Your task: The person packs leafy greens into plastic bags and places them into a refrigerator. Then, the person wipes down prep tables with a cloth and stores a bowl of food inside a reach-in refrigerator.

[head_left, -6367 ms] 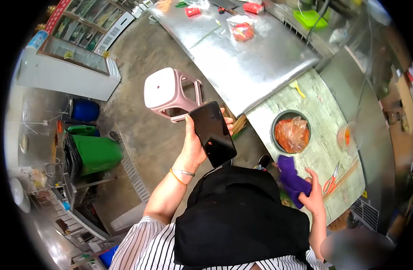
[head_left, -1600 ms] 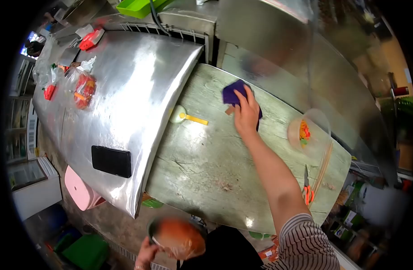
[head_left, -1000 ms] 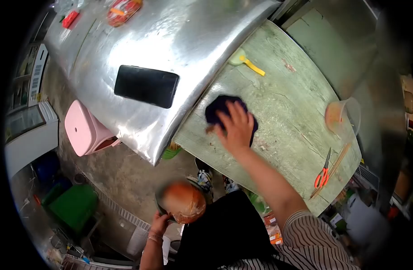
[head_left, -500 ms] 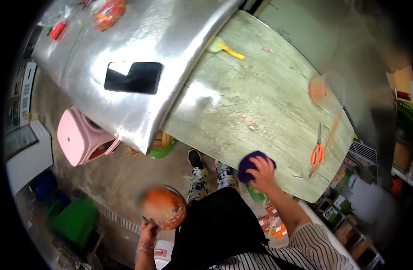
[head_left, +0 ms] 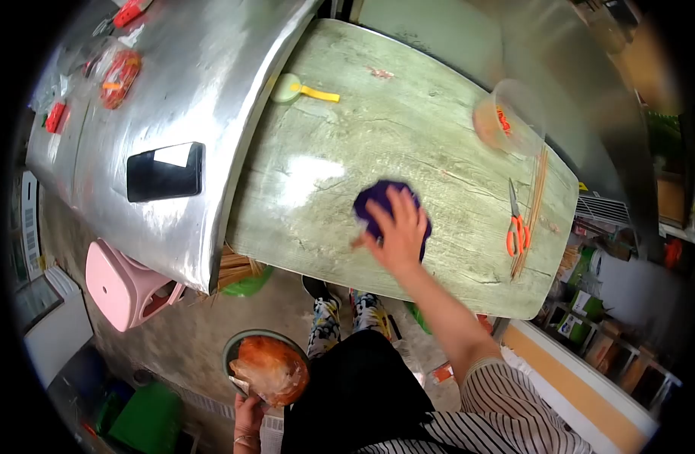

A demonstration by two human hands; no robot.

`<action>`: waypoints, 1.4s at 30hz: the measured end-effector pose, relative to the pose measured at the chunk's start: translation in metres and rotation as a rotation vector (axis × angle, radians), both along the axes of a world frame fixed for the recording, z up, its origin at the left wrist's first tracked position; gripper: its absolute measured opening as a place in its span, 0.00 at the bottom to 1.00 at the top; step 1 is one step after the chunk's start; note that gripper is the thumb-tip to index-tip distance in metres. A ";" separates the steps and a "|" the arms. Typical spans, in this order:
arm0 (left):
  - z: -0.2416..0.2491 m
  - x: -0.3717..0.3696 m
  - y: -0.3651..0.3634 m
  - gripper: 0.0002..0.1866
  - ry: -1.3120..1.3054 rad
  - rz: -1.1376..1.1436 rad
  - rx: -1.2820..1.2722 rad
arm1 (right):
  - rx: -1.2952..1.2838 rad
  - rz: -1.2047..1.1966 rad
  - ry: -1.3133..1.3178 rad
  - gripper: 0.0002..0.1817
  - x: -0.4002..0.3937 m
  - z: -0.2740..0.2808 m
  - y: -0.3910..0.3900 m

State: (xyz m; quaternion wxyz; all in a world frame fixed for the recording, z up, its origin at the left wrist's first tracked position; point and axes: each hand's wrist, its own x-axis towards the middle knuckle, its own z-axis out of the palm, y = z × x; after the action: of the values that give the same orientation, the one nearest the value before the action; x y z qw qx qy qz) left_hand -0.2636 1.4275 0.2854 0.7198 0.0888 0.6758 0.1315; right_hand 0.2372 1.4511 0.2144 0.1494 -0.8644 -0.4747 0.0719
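Note:
My right hand (head_left: 399,234) presses a dark purple cloth (head_left: 379,198) against the pale wood-patterned tabletop (head_left: 438,227), its fingers spread over the cloth. Low at the left, my left hand (head_left: 249,412) grips the rim of a round bowl (head_left: 231,352) beside my apron. Something orange-brown in clear plastic (head_left: 270,371) fills the bowl. Small pinkish bits (head_left: 379,73) lie near the table's far side.
Orange-handled scissors (head_left: 517,227) and thin sticks (head_left: 535,204) lie at the table's right, below a clear tub (head_left: 510,117). A yellow-handled scoop (head_left: 317,94) rests at the far left. A phone (head_left: 164,172) lies on the metal table; a pink stool (head_left: 120,284) stands below.
My right hand and the cloth have moved from the table's near edge farther in over the tabletop. The bowl in my left hand is now sharper and tilted differently. The whole view has shifted.

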 end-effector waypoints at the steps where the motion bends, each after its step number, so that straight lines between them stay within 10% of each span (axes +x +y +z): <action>1: 0.002 0.007 0.006 0.28 -0.018 -0.036 0.024 | -0.018 0.082 0.045 0.29 -0.015 0.003 -0.019; 7: 0.006 0.008 0.012 0.26 -0.040 -0.087 0.060 | -0.152 0.342 0.199 0.29 -0.045 0.012 -0.125; 13: 0.010 0.004 0.005 0.20 0.072 0.050 -0.004 | 0.024 -0.461 0.059 0.26 -0.070 -0.005 -0.018; 22: 0.008 -0.006 -0.031 0.27 0.051 0.104 0.044 | 0.123 0.293 0.276 0.25 -0.151 -0.011 0.159; 29: 0.023 -0.014 -0.024 0.27 0.102 0.053 -0.033 | 0.303 0.641 0.185 0.10 -0.119 -0.026 0.074; 32: 0.026 -0.016 -0.010 0.24 0.065 -0.087 -0.013 | 0.224 0.516 0.239 0.13 -0.079 -0.013 -0.010; 35: 0.033 -0.016 0.006 0.24 0.061 -0.186 0.002 | -0.412 0.194 0.261 0.21 -0.044 0.006 -0.087; 42: 0.068 0.077 0.059 0.26 0.080 -0.332 0.061 | -0.075 -0.619 0.012 0.21 -0.005 0.013 -0.209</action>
State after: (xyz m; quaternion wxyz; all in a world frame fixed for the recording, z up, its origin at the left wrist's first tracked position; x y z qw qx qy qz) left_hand -0.1864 1.4870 0.3529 0.7012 0.2261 0.6756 0.0277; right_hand 0.2322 1.2418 0.2272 0.1353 -0.9723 -0.1849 0.0456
